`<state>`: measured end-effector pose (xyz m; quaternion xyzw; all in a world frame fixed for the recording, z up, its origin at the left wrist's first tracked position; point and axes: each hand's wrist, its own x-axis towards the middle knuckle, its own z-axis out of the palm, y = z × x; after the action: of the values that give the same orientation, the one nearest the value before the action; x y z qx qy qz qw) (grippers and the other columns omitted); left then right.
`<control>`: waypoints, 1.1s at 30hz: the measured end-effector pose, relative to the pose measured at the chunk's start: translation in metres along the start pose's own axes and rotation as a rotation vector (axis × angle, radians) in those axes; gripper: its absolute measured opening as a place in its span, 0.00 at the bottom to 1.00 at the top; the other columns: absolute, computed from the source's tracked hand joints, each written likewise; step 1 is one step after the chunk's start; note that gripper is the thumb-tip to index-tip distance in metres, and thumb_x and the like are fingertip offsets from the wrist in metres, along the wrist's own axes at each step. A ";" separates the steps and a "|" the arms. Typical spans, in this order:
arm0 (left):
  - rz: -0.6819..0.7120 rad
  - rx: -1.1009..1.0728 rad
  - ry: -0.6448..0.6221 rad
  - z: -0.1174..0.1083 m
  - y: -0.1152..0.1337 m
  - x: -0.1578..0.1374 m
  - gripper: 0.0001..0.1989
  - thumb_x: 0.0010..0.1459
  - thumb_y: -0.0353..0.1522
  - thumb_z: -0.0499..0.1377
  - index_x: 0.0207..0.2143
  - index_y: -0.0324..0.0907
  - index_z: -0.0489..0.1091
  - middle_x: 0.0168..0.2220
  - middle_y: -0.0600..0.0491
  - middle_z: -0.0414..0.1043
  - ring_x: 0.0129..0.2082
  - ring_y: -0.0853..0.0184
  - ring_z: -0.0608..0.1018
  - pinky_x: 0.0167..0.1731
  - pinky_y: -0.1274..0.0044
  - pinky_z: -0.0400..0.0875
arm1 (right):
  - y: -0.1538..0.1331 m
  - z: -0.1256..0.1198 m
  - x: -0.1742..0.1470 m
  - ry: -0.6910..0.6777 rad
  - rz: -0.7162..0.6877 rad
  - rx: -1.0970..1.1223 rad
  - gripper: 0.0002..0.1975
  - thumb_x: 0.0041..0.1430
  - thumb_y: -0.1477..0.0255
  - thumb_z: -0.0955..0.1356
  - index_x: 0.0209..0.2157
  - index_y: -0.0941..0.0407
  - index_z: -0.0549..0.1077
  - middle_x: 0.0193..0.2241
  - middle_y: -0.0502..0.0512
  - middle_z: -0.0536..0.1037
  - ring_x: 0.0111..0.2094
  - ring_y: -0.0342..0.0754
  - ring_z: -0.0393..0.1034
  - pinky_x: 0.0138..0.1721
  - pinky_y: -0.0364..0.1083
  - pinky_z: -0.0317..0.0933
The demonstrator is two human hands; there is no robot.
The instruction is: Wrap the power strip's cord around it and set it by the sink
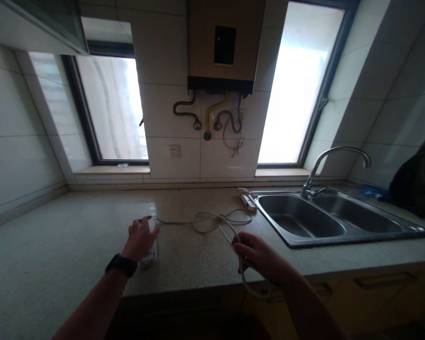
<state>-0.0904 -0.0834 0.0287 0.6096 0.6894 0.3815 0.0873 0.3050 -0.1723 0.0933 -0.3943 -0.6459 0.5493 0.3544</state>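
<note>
My left hand [141, 238], with a dark watch on its wrist, is closed over a white power strip [150, 255] that lies on the counter; the hand hides much of the strip. A pale cable [177, 222] runs from the strip's far end to the right and lies in loose loops on the counter. My right hand [257, 255] grips this cable near the counter's front edge. Below the right hand, a loop of it hangs over the edge. Near the sink's left rim lies a small white block with sockets or a plug [248, 202]; its exact kind is unclear.
A steel double sink [283, 242] with a curved faucet [315, 170] is set into the counter [74, 250] on the right. On the wall hang a water heater [205, 52] with pipes and a socket [174, 151]. Drawers [386, 282] sit below the front edge.
</note>
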 end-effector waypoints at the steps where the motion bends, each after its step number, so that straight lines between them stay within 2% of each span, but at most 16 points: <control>1: 0.139 0.007 0.003 0.001 0.015 -0.013 0.29 0.55 0.42 0.57 0.55 0.32 0.65 0.53 0.35 0.64 0.59 0.47 0.61 0.62 0.58 0.48 | 0.002 0.004 -0.001 0.009 0.012 0.046 0.24 0.57 0.53 0.70 0.40 0.60 0.65 0.28 0.47 0.64 0.24 0.40 0.67 0.29 0.45 0.69; 2: 0.264 -0.027 -0.019 0.002 0.031 -0.027 0.27 0.58 0.42 0.56 0.54 0.34 0.66 0.52 0.37 0.65 0.57 0.50 0.64 0.62 0.60 0.51 | 0.005 0.008 -0.003 0.020 0.024 0.088 0.25 0.56 0.54 0.72 0.42 0.60 0.65 0.30 0.48 0.66 0.25 0.40 0.68 0.30 0.45 0.69; 4: 0.500 -0.102 -0.165 0.005 0.065 -0.057 0.23 0.62 0.41 0.55 0.57 0.41 0.65 0.55 0.42 0.64 0.56 0.56 0.65 0.60 0.64 0.56 | 0.011 0.016 -0.006 0.035 0.041 0.159 0.27 0.54 0.58 0.74 0.47 0.58 0.65 0.36 0.50 0.67 0.28 0.40 0.69 0.31 0.44 0.68; 6: 0.689 -0.118 -0.327 0.009 0.096 -0.085 0.25 0.62 0.39 0.56 0.61 0.48 0.61 0.58 0.47 0.62 0.58 0.59 0.64 0.61 0.65 0.57 | 0.017 0.025 -0.009 0.042 0.055 0.202 0.29 0.53 0.60 0.75 0.51 0.57 0.64 0.40 0.52 0.67 0.30 0.41 0.69 0.32 0.44 0.68; 9: 0.814 -0.163 -0.430 0.016 0.128 -0.111 0.38 0.58 0.36 0.61 0.68 0.53 0.50 0.63 0.49 0.56 0.62 0.61 0.60 0.63 0.67 0.58 | 0.024 0.037 -0.013 0.066 0.061 0.217 0.32 0.53 0.60 0.74 0.54 0.57 0.62 0.38 0.53 0.68 0.28 0.41 0.67 0.30 0.44 0.65; 11: 0.850 -0.187 -0.443 0.021 0.138 -0.117 0.40 0.58 0.35 0.61 0.69 0.53 0.46 0.65 0.50 0.54 0.63 0.61 0.59 0.64 0.67 0.58 | 0.027 0.044 -0.015 0.089 0.052 0.210 0.31 0.53 0.59 0.74 0.53 0.58 0.62 0.37 0.52 0.69 0.27 0.41 0.66 0.29 0.43 0.64; 15: 0.881 -0.155 -0.418 0.032 0.143 -0.115 0.42 0.59 0.34 0.61 0.70 0.52 0.44 0.67 0.50 0.50 0.66 0.62 0.56 0.65 0.66 0.59 | 0.028 0.053 -0.017 0.020 0.046 0.225 0.21 0.55 0.62 0.73 0.44 0.59 0.68 0.36 0.55 0.73 0.33 0.45 0.70 0.36 0.44 0.64; 17: 0.925 -0.093 -0.400 0.037 0.142 -0.112 0.37 0.61 0.33 0.59 0.69 0.55 0.48 0.68 0.54 0.48 0.67 0.63 0.55 0.65 0.67 0.59 | 0.030 0.056 -0.018 -0.044 0.026 0.253 0.16 0.57 0.64 0.72 0.41 0.60 0.70 0.37 0.56 0.74 0.37 0.47 0.71 0.41 0.45 0.64; 19: 0.986 -0.042 -0.366 0.040 0.140 -0.109 0.29 0.64 0.32 0.56 0.66 0.57 0.56 0.67 0.58 0.51 0.66 0.65 0.57 0.64 0.68 0.60 | 0.035 0.058 -0.018 -0.069 0.001 0.269 0.14 0.58 0.65 0.71 0.41 0.60 0.71 0.37 0.56 0.75 0.39 0.47 0.71 0.42 0.45 0.63; 22: 1.054 -0.038 -0.319 0.044 0.137 -0.104 0.18 0.66 0.33 0.55 0.57 0.54 0.66 0.63 0.61 0.61 0.62 0.66 0.63 0.60 0.69 0.64 | 0.044 0.059 -0.017 -0.057 0.020 0.292 0.14 0.57 0.65 0.71 0.41 0.60 0.73 0.36 0.55 0.75 0.37 0.46 0.69 0.40 0.43 0.61; 25: 1.087 -0.067 -0.255 0.048 0.134 -0.099 0.11 0.67 0.34 0.54 0.50 0.51 0.71 0.59 0.62 0.66 0.61 0.67 0.65 0.57 0.70 0.65 | 0.048 0.063 -0.019 -0.057 0.080 0.321 0.15 0.56 0.65 0.72 0.43 0.58 0.73 0.35 0.52 0.74 0.35 0.43 0.67 0.40 0.42 0.60; 29: 1.119 -0.085 -0.155 0.048 0.132 -0.097 0.09 0.67 0.34 0.55 0.47 0.51 0.72 0.55 0.63 0.70 0.58 0.68 0.68 0.54 0.71 0.66 | 0.048 0.068 -0.023 -0.054 0.082 0.336 0.15 0.56 0.64 0.72 0.43 0.57 0.72 0.38 0.52 0.73 0.39 0.44 0.67 0.44 0.44 0.60; 33: 1.137 -0.092 -0.075 0.042 0.129 -0.096 0.09 0.66 0.33 0.56 0.47 0.49 0.73 0.54 0.61 0.72 0.54 0.68 0.71 0.50 0.73 0.67 | 0.059 0.052 -0.015 -0.021 0.080 0.205 0.18 0.58 0.58 0.69 0.39 0.59 0.69 0.33 0.53 0.71 0.34 0.46 0.68 0.38 0.45 0.62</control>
<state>0.0571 -0.1576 0.0483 0.8934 0.2320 0.3761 -0.0808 0.2725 -0.2033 0.0274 -0.3756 -0.5739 0.6302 0.3639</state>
